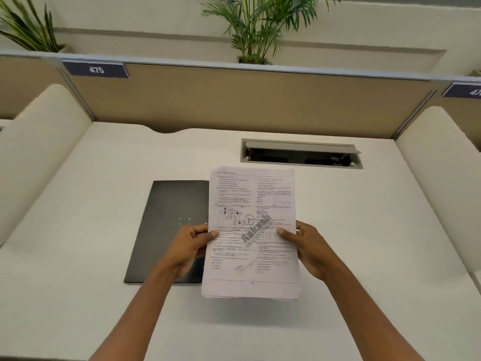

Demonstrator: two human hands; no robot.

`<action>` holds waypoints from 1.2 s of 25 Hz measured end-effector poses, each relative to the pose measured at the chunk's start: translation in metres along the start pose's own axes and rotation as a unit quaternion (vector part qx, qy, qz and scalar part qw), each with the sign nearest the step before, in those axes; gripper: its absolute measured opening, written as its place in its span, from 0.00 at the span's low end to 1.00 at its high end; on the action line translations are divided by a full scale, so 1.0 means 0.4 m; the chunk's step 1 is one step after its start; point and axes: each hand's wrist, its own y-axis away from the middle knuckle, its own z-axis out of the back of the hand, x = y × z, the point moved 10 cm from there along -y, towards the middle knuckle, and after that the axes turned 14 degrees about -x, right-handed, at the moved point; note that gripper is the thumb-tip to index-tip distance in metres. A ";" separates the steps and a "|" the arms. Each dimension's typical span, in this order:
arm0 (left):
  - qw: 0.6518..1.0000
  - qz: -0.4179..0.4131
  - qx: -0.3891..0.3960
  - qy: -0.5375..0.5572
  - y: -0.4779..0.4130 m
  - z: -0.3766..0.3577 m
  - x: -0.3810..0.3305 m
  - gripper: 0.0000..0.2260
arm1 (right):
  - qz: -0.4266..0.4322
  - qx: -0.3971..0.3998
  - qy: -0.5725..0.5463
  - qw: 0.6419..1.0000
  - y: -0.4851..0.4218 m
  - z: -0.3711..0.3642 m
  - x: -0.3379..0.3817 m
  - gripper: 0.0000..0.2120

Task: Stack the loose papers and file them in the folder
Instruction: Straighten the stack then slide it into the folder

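A stack of printed white papers [251, 204] is held up above the desk, printed side toward me. My left hand [188, 247] grips its left edge, thumb on the front. My right hand [308, 247] grips the right edge the same way. A black folder [174, 204] lies shut and flat on the white desk [104, 230], just left of the papers. The papers and my left hand hide the folder's right side.
An open cable hatch [300, 153] is set in the desk behind the papers. A tan partition [234, 100] closes off the back, with cream dividers on both sides and potted plants [260, 27] above.
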 end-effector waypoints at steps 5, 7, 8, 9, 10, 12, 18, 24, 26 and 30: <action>0.994 -0.052 -0.076 -0.066 -0.028 0.068 0.007 0.07 | -0.035 -0.022 0.034 0.999 -0.041 -0.012 -0.080 0.16; 0.971 -0.112 -0.171 -0.120 -0.050 0.111 -0.011 0.06 | -0.041 -0.049 0.031 0.998 -0.056 0.011 -0.087 0.15; 0.954 -0.135 -0.220 -0.153 -0.061 0.135 -0.013 0.07 | -0.043 -0.063 0.031 0.997 -0.063 0.028 -0.089 0.15; 0.936 -0.153 -0.257 -0.183 -0.072 0.152 -0.012 0.09 | -0.045 -0.075 0.032 0.996 -0.069 0.046 -0.090 0.16; 0.923 -0.164 -0.276 -0.213 -0.087 0.164 -0.006 0.13 | -0.046 -0.085 0.036 0.995 -0.076 0.061 -0.091 0.16; 0.890 -0.174 -0.287 -0.309 -0.123 0.163 0.021 0.23 | -0.045 -0.099 0.045 0.993 -0.082 0.090 -0.089 0.15; 0.772 -0.093 -0.269 -0.568 -0.185 0.124 0.116 0.50 | -0.057 -0.105 0.055 0.991 -0.086 0.112 -0.095 0.14; 0.768 -0.060 -0.251 -0.587 -0.184 0.112 0.122 0.47 | -0.072 -0.096 0.047 0.992 -0.081 0.084 -0.090 0.14; 0.773 -0.053 -0.240 -0.585 -0.175 0.101 0.105 0.44 | -0.069 -0.092 0.046 0.992 -0.078 0.070 -0.079 0.13; 0.789 -0.037 -0.219 -0.573 -0.159 0.091 0.072 0.34 | -0.050 -0.090 0.043 0.994 -0.065 0.052 -0.044 0.11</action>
